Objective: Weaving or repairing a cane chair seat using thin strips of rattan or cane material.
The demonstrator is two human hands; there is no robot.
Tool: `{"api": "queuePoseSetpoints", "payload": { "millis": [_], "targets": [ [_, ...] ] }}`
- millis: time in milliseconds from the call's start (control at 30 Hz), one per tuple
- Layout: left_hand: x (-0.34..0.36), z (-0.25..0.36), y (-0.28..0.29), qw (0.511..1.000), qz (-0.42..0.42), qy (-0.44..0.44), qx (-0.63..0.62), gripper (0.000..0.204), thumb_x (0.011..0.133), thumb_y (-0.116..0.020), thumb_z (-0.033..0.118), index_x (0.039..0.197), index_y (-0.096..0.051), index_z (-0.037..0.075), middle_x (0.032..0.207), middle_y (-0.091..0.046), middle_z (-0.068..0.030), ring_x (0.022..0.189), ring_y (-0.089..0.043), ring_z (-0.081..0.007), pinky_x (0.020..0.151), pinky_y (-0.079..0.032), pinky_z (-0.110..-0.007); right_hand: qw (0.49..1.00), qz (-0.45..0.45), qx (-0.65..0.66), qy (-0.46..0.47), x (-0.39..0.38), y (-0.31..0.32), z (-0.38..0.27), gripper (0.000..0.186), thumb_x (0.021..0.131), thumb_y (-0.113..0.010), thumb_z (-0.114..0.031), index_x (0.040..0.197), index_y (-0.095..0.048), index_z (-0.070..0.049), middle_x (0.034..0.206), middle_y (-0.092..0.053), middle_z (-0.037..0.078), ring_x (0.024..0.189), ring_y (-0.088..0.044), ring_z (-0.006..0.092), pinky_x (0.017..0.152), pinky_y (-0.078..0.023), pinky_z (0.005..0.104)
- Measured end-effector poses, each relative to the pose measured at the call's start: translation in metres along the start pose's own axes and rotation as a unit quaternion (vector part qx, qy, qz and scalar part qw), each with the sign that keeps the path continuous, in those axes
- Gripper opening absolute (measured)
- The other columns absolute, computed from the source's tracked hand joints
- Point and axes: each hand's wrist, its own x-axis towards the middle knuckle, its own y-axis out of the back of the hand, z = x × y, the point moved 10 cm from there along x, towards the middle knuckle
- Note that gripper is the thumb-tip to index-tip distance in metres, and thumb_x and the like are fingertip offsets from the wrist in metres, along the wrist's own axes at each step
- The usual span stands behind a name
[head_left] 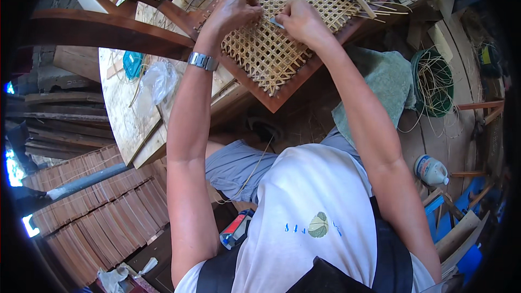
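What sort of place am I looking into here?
Probably a furniture workshop: a woven cane chair seat in a wooden frame, loose cane strands in a green bucket, and rows of wooden slats.

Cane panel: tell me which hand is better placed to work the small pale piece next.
Probably the right hand: it appears to pinch the small pale piece, just over the cane panel. The left hand is close by, over the same panel, but whether it holds anything is unclear.
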Motion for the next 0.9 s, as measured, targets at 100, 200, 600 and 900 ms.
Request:
{"api": "queuePoseSetpoints", "payload": {
  "millis": [100, 200, 600, 900],
  "targets": [
    [-0.011, -0.015, -0.002, 0.998, -0.047, 0.043, -0.028, 0.029, 0.085, -0.072, 0.026, 0.081, -0.072, -0.003, 0.065, -0.067, -0.0044, 0.059, -0.063, -0.0104, 0.055, -0.050, -0.027, 0.998, -0.053, 0.036, 0.007, 0.005, -0.013, -0.002, 0.022, 0.089, -0.069, -0.020, 0.081, -0.065, 0.000, 0.066, -0.065, 0.008, 0.048, -0.056, 0.0118, 0.045, -0.046, 0.0301],
    [-0.018, 0.005, 0.004, 1.000, 0.019, -0.020, 0.000, 0.033, 0.079, -0.074, 0.031, 0.077, -0.073, -0.002, 0.069, -0.067, -0.0113, 0.065, -0.063, -0.0173, 0.061, -0.050, -0.031, 0.981, -0.125, 0.131, -0.065, -0.002, -0.017, 0.004, 0.020, 0.092, -0.066, -0.021, 0.087, -0.064, -0.002, 0.062, -0.063, 0.005, 0.044, -0.050, 0.0110, 0.042, -0.043, 0.0275],
    [-0.064, 0.050, 0.026, 0.961, 0.152, -0.147, 0.177, 0.014, 0.080, -0.073, 0.014, 0.088, -0.073, 0.002, 0.091, -0.069, -0.0138, 0.073, -0.068, -0.0228, 0.066, -0.053, -0.038, 0.978, 0.088, -0.120, 0.144, -0.046, 0.092, -0.032, 0.029, 0.082, -0.067, -0.028, 0.084, -0.066, 0.000, 0.072, -0.064, 0.022, 0.071, -0.064, 0.0382, 0.069, -0.050, 0.0467],
    [-0.120, -0.035, -0.028, 0.734, 0.245, 0.273, -0.571, 0.040, 0.099, -0.062, 0.024, 0.113, -0.050, -0.011, 0.098, -0.063, -0.0161, 0.084, -0.070, -0.0244, 0.068, -0.060, -0.028, 0.963, 0.053, -0.092, 0.248, -0.062, 0.057, -0.055, 0.018, 0.092, -0.063, -0.019, 0.096, -0.066, -0.002, 0.086, -0.064, 0.016, 0.085, -0.064, 0.0380, 0.072, -0.050, 0.0466]
  ]
}}
